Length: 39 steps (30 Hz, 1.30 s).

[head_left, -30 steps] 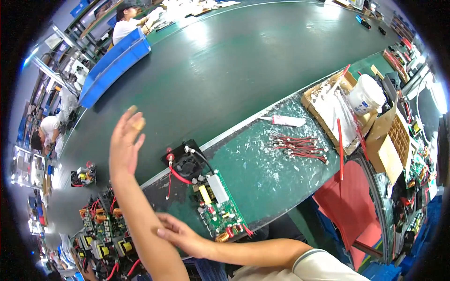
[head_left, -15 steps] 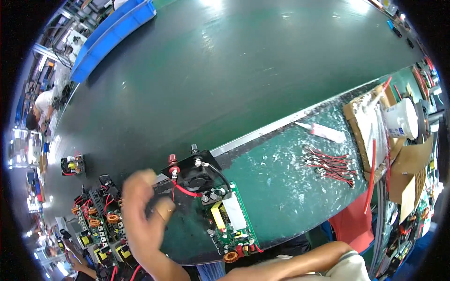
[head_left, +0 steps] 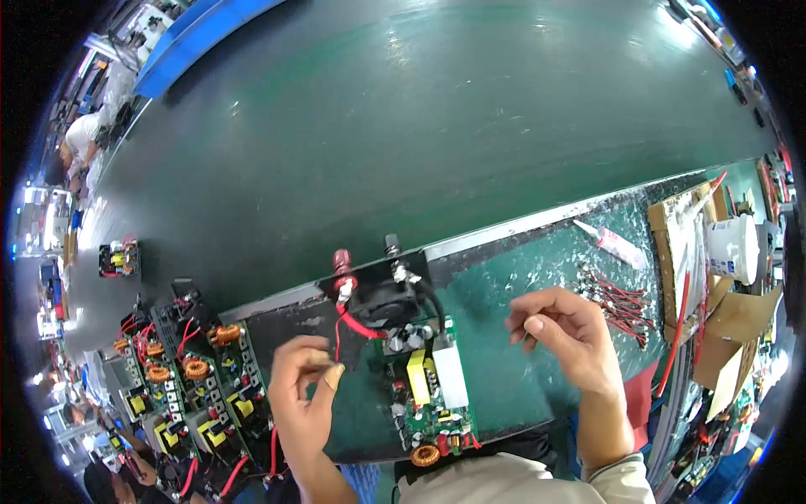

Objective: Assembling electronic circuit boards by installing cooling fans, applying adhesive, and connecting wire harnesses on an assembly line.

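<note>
A green circuit board [head_left: 464, 395], with a yellow transformer and a copper-wound ring coil [head_left: 426, 455], lies in front of me. A thick red cable and a black cable join it to a black end panel [head_left: 382, 294] bearing a red terminal [head_left: 342, 273] and a black terminal [head_left: 391, 247]. My left hand [head_left: 302, 395] is curled left of the board; the lower end of a thin red wire [head_left: 338, 336] meets its fingertips, but the grip itself is unclear. My right hand [head_left: 571, 340] hovers right of the board, thumb and forefinger pinched at a small dark bit, too small to name.
More circuit boards [head_left: 197, 370] crowd the left side; a small assembly [head_left: 119, 258] sits beyond. Wire bundles [head_left: 617, 302], a glue tube [head_left: 620, 248], cardboard boxes [head_left: 729, 340] and a white bucket [head_left: 733, 248] are at right. A blue bin [head_left: 197, 42] stands far left; a co-worker [head_left: 81, 139] is beyond.
My left hand has moved down and its fingers have curled in beside the thin red wire. My right hand has come up into view right of the board. The whole view has shifted slightly.
</note>
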Motion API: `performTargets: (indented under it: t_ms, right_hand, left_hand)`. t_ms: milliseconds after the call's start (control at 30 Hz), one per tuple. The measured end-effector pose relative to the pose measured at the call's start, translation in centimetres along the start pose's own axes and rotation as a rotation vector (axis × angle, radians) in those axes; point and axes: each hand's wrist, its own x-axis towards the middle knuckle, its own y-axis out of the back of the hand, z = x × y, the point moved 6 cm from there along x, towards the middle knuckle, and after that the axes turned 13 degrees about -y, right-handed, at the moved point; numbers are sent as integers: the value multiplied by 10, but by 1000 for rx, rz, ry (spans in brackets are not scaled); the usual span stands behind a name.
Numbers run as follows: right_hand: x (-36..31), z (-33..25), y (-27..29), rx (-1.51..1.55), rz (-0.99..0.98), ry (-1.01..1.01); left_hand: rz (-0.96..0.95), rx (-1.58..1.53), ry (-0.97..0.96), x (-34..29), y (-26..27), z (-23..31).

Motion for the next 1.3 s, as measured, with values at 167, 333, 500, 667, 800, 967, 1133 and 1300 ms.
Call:
performTargets:
  t_ms: [167,333,500,667,800,967,1133,1300]
  right_hand:
    - [2,-15,-31,-99,-54,-30]
    - [14,-34,-95,-331,-227,-57]
    - [18,-22,-112,-388,-281,9]
    - [17,-17,-116,-419,-301,-59]
    - [23,-18,-115,-182,-352,-185]
    - [20,-11,-116,-86,-319,-172]
    - [14,-18,-116,-169,-225,-4]
    - [8,-21,-119,-217,-174,67]
  left_hand:
    - [33,-351,104,-11,-12,6]
    - [2,-524,59,2,-38,32]
    - [-92,-539,38,-6,-58,29]
    - [20,-444,-65,-11,-58,36]
    - [70,-548,-40,-13,-50,35]
    - [-43,-739,197,-23,-53,28]
    - [-34,-840,188,-25,-62,23]
    - [130,-692,8,-26,-61,43]
